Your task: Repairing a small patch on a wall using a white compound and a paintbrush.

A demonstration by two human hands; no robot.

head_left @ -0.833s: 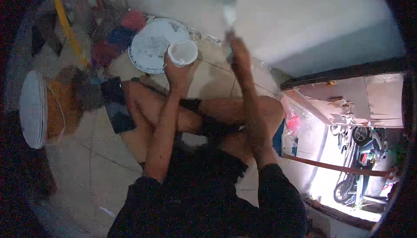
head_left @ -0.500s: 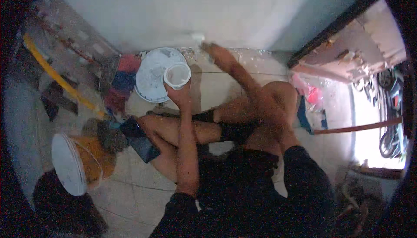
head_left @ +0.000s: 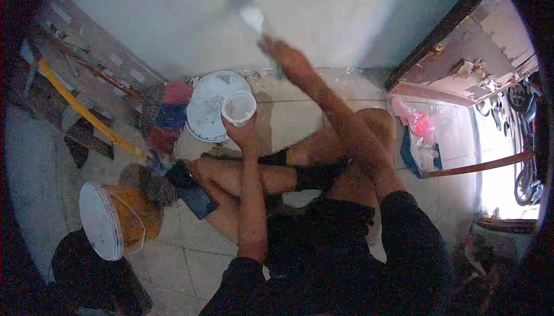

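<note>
My right hand [head_left: 287, 61] is closed around the handle of a paintbrush [head_left: 252, 17]. The brush's white head is smeared by motion and reaches up in front of the pale wall [head_left: 323, 10]; whether it touches the wall I cannot tell. A dark smudge like its shadow shows beside the tip. Lower and to the left, my left hand [head_left: 244, 134] grips a small white plastic tub [head_left: 239, 107] from its near side. Its open top faces up, with something pale inside. Behind the tub lies a round white lid [head_left: 201, 108], stained grey, on the tiled floor.
An orange bucket with a white lid [head_left: 99, 221] stands at left. A dark phone-like object [head_left: 198, 200] rests by my leg. Red and blue cloth [head_left: 171, 105] lies beside the round lid. At right are a pink bag [head_left: 416, 121] and a peeling door [head_left: 479, 45].
My right hand and the paintbrush have moved up the wall, the brush head also a little left. My left hand still holds the tub. The whole view has shifted slightly.
</note>
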